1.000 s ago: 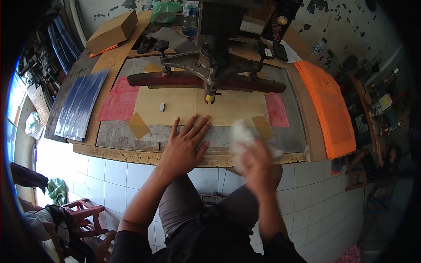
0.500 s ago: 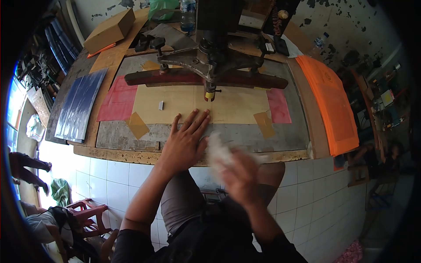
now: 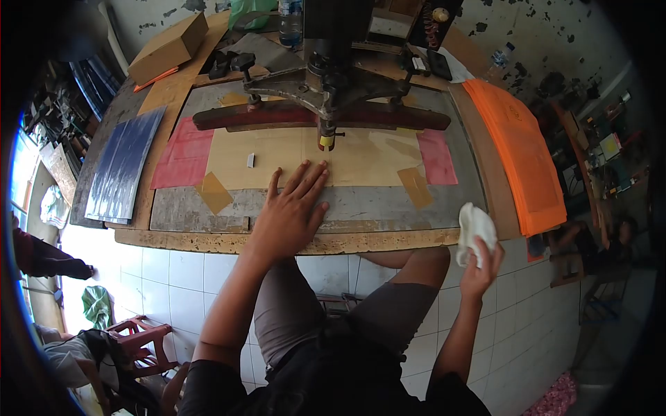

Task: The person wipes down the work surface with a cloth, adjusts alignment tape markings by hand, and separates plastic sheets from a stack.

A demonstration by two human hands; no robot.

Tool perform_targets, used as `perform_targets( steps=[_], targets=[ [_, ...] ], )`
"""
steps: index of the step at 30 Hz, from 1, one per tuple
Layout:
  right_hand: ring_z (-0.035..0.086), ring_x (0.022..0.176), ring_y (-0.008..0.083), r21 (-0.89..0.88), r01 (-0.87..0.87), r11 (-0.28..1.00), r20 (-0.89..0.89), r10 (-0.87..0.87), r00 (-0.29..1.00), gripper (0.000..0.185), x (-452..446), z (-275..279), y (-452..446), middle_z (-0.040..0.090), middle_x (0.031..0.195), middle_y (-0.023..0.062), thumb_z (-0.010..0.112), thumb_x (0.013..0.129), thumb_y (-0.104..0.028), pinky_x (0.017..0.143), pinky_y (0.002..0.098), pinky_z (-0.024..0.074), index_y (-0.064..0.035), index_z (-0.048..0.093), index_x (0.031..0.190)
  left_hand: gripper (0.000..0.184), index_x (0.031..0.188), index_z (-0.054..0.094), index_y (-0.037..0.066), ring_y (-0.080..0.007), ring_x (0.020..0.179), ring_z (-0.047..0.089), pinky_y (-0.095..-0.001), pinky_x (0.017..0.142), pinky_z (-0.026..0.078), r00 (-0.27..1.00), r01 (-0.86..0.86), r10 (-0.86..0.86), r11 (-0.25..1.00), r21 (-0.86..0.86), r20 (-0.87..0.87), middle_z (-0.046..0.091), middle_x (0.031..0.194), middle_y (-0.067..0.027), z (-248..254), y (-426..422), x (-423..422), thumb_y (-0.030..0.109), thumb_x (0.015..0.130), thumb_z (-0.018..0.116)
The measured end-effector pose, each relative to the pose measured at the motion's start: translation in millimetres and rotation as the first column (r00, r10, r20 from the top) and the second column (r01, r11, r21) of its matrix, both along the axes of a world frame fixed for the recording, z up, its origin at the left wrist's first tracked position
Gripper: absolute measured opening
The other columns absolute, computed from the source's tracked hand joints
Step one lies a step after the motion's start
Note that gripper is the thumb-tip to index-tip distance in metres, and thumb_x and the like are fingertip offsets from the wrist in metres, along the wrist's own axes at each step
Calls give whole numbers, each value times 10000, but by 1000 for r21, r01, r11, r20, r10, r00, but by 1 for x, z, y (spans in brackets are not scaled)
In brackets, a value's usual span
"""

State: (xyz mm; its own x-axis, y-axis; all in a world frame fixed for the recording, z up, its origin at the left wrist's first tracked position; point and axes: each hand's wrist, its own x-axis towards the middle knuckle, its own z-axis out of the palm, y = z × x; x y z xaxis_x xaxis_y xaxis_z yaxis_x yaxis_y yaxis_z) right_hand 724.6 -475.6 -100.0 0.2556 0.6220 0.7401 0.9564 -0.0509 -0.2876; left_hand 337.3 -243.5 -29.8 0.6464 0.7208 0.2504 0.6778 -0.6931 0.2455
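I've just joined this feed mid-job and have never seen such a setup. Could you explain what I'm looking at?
There are no robot arms here: these are a person's bare hands, seen from a camera worn on the head, looking forward and down. The left hand lies palm down, fingers over the near edge of a yellowish sheet. The right hand holds a white cloth by the table's front edge. Pink pieces show at both ends of the sheet. Beyond the hands, a metal frame carries a long reddish bar. Bluish sheets lie at the left, an orange stack at the right.
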Motion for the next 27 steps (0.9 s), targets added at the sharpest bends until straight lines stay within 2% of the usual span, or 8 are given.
perform_targets(
  steps=[3, 5, 7, 8, 12, 17, 22, 27],
  targets=[
    [647, 1283, 448, 247, -46, 968, -21, 53, 998, 314, -62, 30, 3, 582, 1401, 248, 781, 1002, -141, 1005, 564, 613, -94, 739, 1309, 642, 1712, 388, 97, -299, 1679, 271, -585, 1370, 113, 1000, -12, 12, 1000, -20, -8, 372, 1788, -81, 2, -3, 1, 339, 1125, 482],
    [664, 1297, 442, 105, -387, 916, 51, 384, 922, 439, -130, 45, 31, 647, 1339, 197, 877, 942, -323, 1079, 543, 591, -174, 756, 1336, 647, 1717, 379, 103, -300, 1680, 268, -587, 1370, 112, 1000, -10, 10, 1000, -13, -17, 370, 1789, -79, 3, -2, 1, 337, 1123, 489],
    [640, 1325, 333, -53, -616, 786, 78, 618, 782, 411, -183, 36, 69, 667, 1423, 115, 808, 938, -207, 1104, 507, 519, -234, 799, 1348, 634, 1701, 405, 84, -293, 1675, 279, -591, 1367, 125, 1000, 5, -5, 1000, -2, -9, 384, 1782, -77, 0, 0, 1, 348, 1130, 485],
    [627, 1349, 295, -235, -536, 811, 178, 578, 796, 413, -198, 25, 82, 675, 1406, 61, 781, 955, -215, 1122, 493, 504, -269, 788, 1365, 629, 1693, 417, 74, -290, 1673, 285, -594, 1366, 132, 1000, 9, -9, 1000, 1, -5, 391, 1778, -76, -1, 1, -1, 354, 1133, 484],
    [604, 1380, 297, -89, -444, 892, 212, 452, 866, 439, -156, -14, 81, 670, 1437, 47, 791, 953, -298, 1147, 515, 468, -320, 765, 1391, 654, 1720, 373, 105, -301, 1682, 261, -595, 1369, 105, 1000, 11, -12, 999, -47, -14, 354, 1796, -79, 4, 3, -3, 338, 1123, 503],
    [610, 1330, 393, -135, -210, 968, 146, 229, 962, 382, -30, 8, 37, 637, 1422, 170, 723, 1041, -367, 1135, 591, 446, -130, 769, 1338, 631, 1696, 417, 79, -286, 1675, 282, -601, 1365, 124, 1000, 8, -9, 1000, -11, -10, 383, 1783, -73, 2, 0, -1, 365, 1137, 486],
    [608, 1315, 445, -74, 69, 995, -337, -90, 937, 327, -40, 68, 39, 632, 1411, 215, 655, 1093, -214, 1140, 534, 474, -61, 744, 1369, 643, 1687, 430, 70, -289, 1667, 302, -601, 1365, 128, 999, 34, -34, 999, -12, -6, 408, 1770, -73, 5, -8, -1, 371, 1126, 516],
    [577, 1400, 384, -360, -509, 782, -103, 509, 855, 489, -139, 80, 97, 659, 1417, 141, 826, 902, -133, 1189, 549, 457, -193, 751, 1381, 652, 1667, 465, 62, -297, 1655, 331, -612, 1360, 139, 999, 43, -43, 998, -37, -6, 424, 1762, -70, 8, -22, -6, 383, 1108, 561]
  ],
)
